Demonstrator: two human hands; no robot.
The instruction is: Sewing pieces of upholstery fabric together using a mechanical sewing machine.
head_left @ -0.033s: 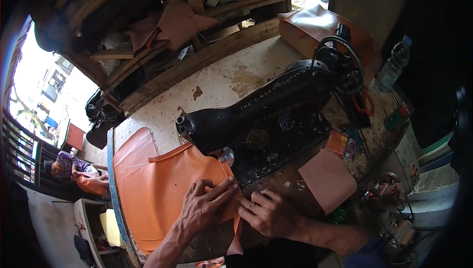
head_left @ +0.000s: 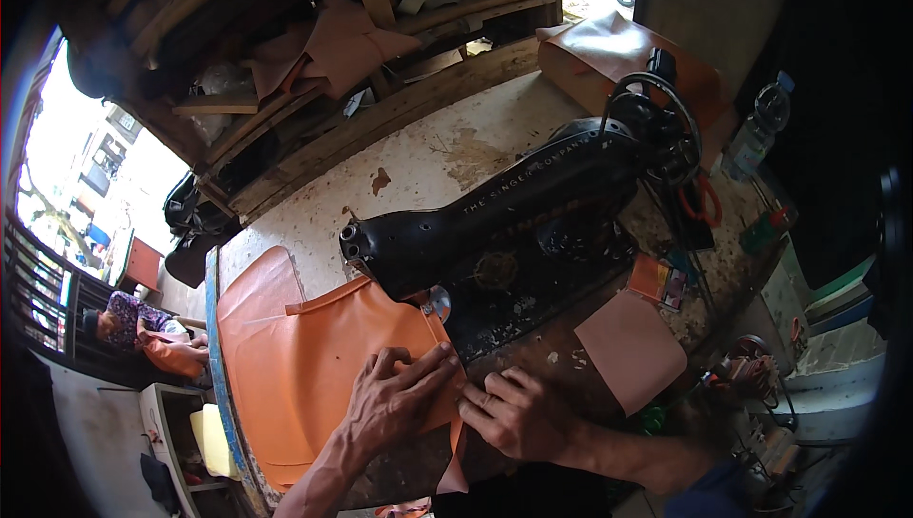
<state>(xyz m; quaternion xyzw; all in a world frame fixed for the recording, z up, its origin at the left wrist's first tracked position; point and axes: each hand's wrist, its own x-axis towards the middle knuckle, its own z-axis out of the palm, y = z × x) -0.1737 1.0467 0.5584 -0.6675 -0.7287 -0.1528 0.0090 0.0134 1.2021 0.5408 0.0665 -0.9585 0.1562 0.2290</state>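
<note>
My left hand (head_left: 399,394) presses a narrow folded band on the orange sheet (head_left: 314,366), its fingers bent and thumb forward, just below the needle area of a black sewing machine (head_left: 437,233). My right hand (head_left: 514,413) is curled at the sheet's right edge, gripping the loose strip (head_left: 455,451) that hangs toward me with a pale pink underside at its end. The sheet's far part runs beside the machine's head, with a folded band along its top. What the fingertips pinch is partly hidden.
A pink piece (head_left: 632,351), small packet (head_left: 656,280), plastic bottle (head_left: 756,128), screwdriver (head_left: 766,231) and folded leather (head_left: 618,47) lie on the worktable (head_left: 380,180). Wooden shelving (head_left: 209,109) with scraps stands behind. Another person (head_left: 133,328) sits at the far left, holding orange material.
</note>
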